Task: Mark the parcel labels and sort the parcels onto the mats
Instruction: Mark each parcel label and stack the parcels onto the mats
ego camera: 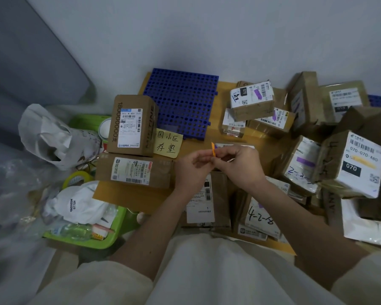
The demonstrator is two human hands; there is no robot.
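Both my hands meet over the middle of the cardboard sheet [132,194]. My left hand [190,170] and my right hand [240,166] together pinch a small orange marker [213,150], whose tip points up. A brown parcel [209,201] with a white label lies just below my hands. Two labelled boxes sit at the left: an upright one [132,126] and a flat one [133,171]. The blue perforated mat [180,100] lies behind them, with a yellow handwritten note [168,143] at its front edge.
Several brown parcels [251,102] with marked labels are piled at the right, one large box [359,164] reading 070. A green tray [110,236] of bags, tape rolls and a bottle stands at the left. A white plastic bag [51,137] lies beyond it.
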